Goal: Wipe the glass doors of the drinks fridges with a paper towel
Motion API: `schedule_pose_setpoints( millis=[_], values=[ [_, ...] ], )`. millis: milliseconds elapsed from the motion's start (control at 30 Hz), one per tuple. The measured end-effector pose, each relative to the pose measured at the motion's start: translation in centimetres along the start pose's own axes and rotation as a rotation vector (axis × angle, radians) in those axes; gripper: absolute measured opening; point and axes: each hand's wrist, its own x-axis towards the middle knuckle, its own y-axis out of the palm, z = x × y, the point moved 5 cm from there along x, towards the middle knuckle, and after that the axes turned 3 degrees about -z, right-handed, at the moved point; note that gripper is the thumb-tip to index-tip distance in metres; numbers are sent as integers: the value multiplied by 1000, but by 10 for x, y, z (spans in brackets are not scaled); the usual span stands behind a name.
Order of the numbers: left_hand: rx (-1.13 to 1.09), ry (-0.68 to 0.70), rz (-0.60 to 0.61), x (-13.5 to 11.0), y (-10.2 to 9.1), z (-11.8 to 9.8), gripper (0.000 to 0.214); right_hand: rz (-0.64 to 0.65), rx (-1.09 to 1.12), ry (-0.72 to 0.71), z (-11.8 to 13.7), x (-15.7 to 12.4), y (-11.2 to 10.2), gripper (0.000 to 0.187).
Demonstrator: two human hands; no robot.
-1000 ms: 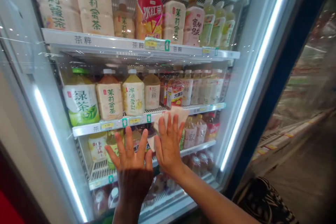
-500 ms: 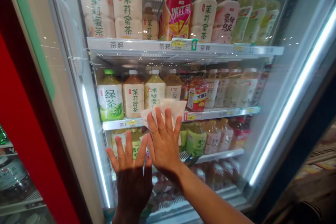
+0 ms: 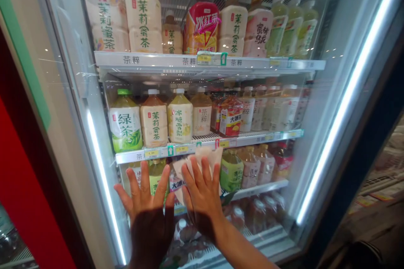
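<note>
My right hand (image 3: 203, 193) lies flat against the glass door (image 3: 202, 76) of a drinks cooler, fingers stretched out. Beneath its fingers and palm a white paper tissue (image 3: 206, 154) is pressed to the glass, its edges showing above and to the left. Just left of it, my left hand (image 3: 148, 206) is spread on or close to the same glass, holding nothing; its lower part is in shadow. Behind the door, around the hands, are a green-labelled bottle (image 3: 232, 170) and a partly covered bottle with a dark-lettered label (image 3: 176, 183).
Tea bottles (image 3: 154, 119) line the middle shelf, and larger ones (image 3: 143, 21) stand on the top shelf. Bright light strips (image 3: 105, 185) run up both sides inside. A red frame (image 3: 28, 185) borders the left; a dark door edge (image 3: 350, 159) slants along the right.
My right hand and the tissue have slid down the glass, from in front of the middle shelf to below its edge. The view has shifted slightly; my left hand stays spread.
</note>
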Motion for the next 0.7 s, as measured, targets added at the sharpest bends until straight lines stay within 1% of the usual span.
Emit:
schedule_pose_setpoints(
  millis=[67, 100, 167, 233, 267, 300, 333, 433, 467, 500, 533, 567, 633, 667, 700],
  values=[
    [-8, -33, -17, 1, 2, -3, 76, 25, -6, -15, -14, -14, -3, 76],
    [-20, -51, -29, 2, 3, -5, 74, 40, -4, -26, -24, -13, -5, 75],
    [-51, -74, -42, 4, 5, -12, 71, 40, -2, -31, -47, 2, -13, 73],
    [-78, -65, -34, 5, 11, -25, 68, 6, -9, -3, -69, 20, -22, 72],
    [-86, -53, -28, 4, 15, -32, 66, -6, -16, 15, -76, 21, -25, 72],
    [-90, -34, -24, 4, 21, -41, 66, -9, -25, 36, -82, 16, -27, 72],
    [-91, -13, -28, 3, 26, -50, 65, -7, -37, 54, -86, 4, -27, 73],
    [-86, 59, -38, -2, 44, -76, 66, 25, -67, 77, -97, -51, -23, 73],
    [-87, 81, -32, -4, 49, -84, 67, 42, -69, 70, -104, -65, -22, 73],
    [-92, 97, -24, -6, 54, -91, 69, 48, -70, 74, -114, -73, -23, 73],
    [-101, 106, -11, -7, 58, -97, 70, 39, -72, 101, -128, -75, -25, 72],
    [-112, 114, 4, -8, 62, -102, 71, 8, -76, 158, -144, -71, -29, 71],
    [-141, 134, 28, -10, 69, -112, 74, -84, -85, 316, -174, -62, -38, 68],
    [-160, 144, 33, -12, 71, -116, 75, -125, -89, 386, -184, -61, -42, 67],
    [-183, 166, 34, -14, 74, -121, 77, -149, -89, 438, -189, -66, -43, 65]
  ],
)
